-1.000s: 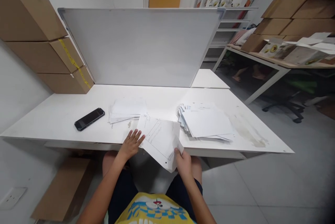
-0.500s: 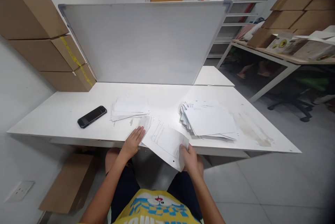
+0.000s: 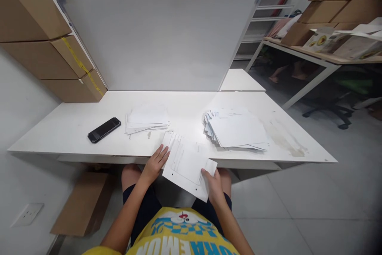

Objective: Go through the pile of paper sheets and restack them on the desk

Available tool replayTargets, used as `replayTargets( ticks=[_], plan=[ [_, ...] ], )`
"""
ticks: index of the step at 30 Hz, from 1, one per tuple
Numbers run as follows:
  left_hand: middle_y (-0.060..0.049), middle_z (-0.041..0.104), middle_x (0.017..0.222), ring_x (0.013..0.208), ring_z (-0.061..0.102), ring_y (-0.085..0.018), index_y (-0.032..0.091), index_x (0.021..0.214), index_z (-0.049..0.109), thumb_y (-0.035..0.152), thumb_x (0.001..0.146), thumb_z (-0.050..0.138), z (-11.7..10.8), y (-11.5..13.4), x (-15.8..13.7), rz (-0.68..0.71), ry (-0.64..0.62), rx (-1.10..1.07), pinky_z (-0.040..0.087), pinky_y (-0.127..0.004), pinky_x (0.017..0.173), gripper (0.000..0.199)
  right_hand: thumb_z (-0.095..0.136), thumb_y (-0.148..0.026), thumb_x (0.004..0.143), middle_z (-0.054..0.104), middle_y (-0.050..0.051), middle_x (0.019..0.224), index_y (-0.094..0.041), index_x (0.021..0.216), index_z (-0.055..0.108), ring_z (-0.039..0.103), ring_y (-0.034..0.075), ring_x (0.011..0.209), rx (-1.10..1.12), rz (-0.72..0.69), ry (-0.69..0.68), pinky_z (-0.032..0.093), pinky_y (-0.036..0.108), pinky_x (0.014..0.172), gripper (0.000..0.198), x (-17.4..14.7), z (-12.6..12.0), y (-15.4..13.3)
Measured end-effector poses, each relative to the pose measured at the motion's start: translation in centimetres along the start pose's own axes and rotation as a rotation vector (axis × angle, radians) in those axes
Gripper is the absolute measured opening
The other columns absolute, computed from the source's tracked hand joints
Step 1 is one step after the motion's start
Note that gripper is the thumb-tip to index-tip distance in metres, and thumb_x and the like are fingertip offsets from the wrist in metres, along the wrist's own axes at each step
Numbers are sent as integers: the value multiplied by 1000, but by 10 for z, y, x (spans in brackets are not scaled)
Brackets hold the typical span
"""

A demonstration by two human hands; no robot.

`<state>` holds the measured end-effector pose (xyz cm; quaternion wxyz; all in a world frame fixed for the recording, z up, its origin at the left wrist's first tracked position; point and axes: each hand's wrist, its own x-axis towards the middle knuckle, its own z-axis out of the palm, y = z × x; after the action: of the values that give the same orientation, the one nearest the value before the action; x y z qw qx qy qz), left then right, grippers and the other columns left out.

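A white printed sheet of paper (image 3: pixel 186 163) with punched holes slants over the table's front edge. My right hand (image 3: pixel 213 183) grips its right side, thumb on top and the other fingers hidden beneath. At its left edge lies my left hand (image 3: pixel 155 163), fingers stretched out flat; whether they press on the sheet or on paper under it I cannot tell. A smaller stack of papers (image 3: pixel 147 116) sits beyond my left hand. To the right of the sheet is a larger, uneven stack of papers (image 3: pixel 238 129).
A black phone (image 3: pixel 104 129) lies on the left of the white table (image 3: pixel 74 135). A whiteboard (image 3: pixel 158 44) stands along the back. Cardboard boxes (image 3: pixel 70 58) are piled at the left, and another box (image 3: pixel 80 203) is on the floor. A second table (image 3: pixel 316 54) stands at the right.
The sheet has turned and its near edge has dropped flatter, showing two holes. My left hand has shifted slightly right along its edge; my right hand keeps its grip. The view has tilted slightly.
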<state>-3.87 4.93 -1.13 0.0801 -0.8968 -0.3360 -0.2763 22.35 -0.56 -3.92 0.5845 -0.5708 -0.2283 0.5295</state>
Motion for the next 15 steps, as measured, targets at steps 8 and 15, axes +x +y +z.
replayTargets(
  ticks=[8, 15],
  plan=[
    [-14, 40, 148, 142, 24, -28, 15, 147, 29, -11, 78, 29, -1, -10, 6, 30, 103, 43, 43, -50, 107, 74, 77, -29, 54, 75, 7, 84, -16, 91, 72, 68, 27, 81, 25, 37, 122, 54, 31, 67, 40, -3, -12, -24],
    [-12, 49, 142, 136, 39, -23, 15, 148, 28, -4, 80, 32, -3, -7, 10, 15, 216, 42, 49, -42, 102, 70, 78, -28, 53, 75, 9, 91, -14, 91, 71, 69, 27, 76, 107, 52, 125, 55, 32, 63, 41, -6, -21, -13]
  ],
)
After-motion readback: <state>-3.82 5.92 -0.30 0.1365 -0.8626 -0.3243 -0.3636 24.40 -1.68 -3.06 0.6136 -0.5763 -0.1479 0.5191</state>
